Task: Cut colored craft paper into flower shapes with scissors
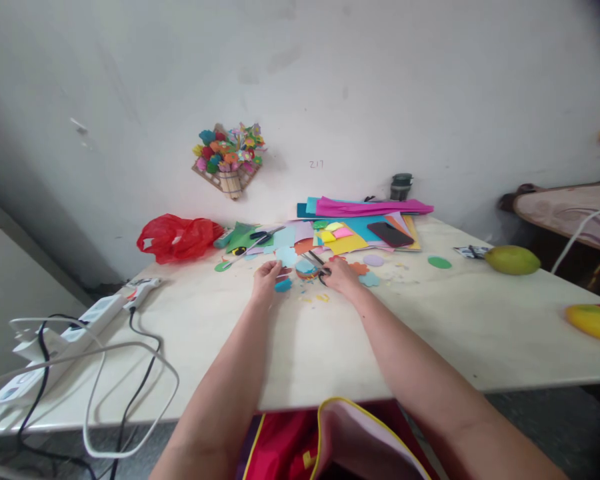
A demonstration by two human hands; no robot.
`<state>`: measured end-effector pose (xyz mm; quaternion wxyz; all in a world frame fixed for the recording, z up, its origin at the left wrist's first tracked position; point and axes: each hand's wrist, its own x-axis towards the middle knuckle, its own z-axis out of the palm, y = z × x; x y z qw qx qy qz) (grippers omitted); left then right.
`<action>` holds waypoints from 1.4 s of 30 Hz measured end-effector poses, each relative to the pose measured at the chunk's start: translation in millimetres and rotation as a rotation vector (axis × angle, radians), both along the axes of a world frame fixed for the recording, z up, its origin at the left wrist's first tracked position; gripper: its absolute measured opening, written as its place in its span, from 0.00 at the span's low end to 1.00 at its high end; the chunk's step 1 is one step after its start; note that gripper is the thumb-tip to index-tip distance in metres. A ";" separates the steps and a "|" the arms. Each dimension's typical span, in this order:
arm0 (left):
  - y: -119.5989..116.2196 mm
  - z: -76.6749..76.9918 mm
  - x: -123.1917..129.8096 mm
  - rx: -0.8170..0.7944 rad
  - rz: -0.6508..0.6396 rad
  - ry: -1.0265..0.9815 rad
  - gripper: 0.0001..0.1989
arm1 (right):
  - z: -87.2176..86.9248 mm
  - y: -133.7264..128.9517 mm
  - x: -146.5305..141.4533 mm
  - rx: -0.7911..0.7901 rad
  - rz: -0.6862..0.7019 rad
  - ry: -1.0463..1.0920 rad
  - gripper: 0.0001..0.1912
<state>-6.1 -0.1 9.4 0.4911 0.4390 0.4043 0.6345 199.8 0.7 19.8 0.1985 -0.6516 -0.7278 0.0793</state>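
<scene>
My right hand [336,273] is closed on a pair of scissors [314,261], whose blades point up and to the left over the table. To its left, my left hand [267,275] has its fingers pinched together; what they hold is too small to name. Between the hands sits a small round roll with a blue middle [307,269]. A blue paper piece [283,285] lies just right of my left hand. Small yellow and blue scraps [323,298] are scattered in front of the roll. Orange and light blue paper shapes [369,279] lie beyond my right hand.
A red plastic bag [179,238] and another pair of scissors [260,239] are at the back left. Coloured sheets [355,241] and a dark phone [391,234] lie behind. Power strips [97,319] with cables are on the left, a green mango [512,260] on the right.
</scene>
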 end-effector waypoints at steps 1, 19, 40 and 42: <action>-0.6 0.2 0.0 0.003 -0.026 0.004 0.18 | 0.5 -0.7 -0.1 -0.002 -0.001 -0.004 0.19; -6.2 0.8 6.0 0.024 -0.254 0.200 0.22 | -1.4 3.9 -3.9 0.016 0.058 0.705 0.26; 4.6 -3.3 2.5 0.034 0.044 0.378 0.16 | -5.4 4.3 -11.4 -0.071 0.144 1.180 0.19; 5.2 -3.6 4.2 0.100 0.011 0.460 0.14 | -6.5 4.9 -11.7 -0.095 0.150 1.203 0.19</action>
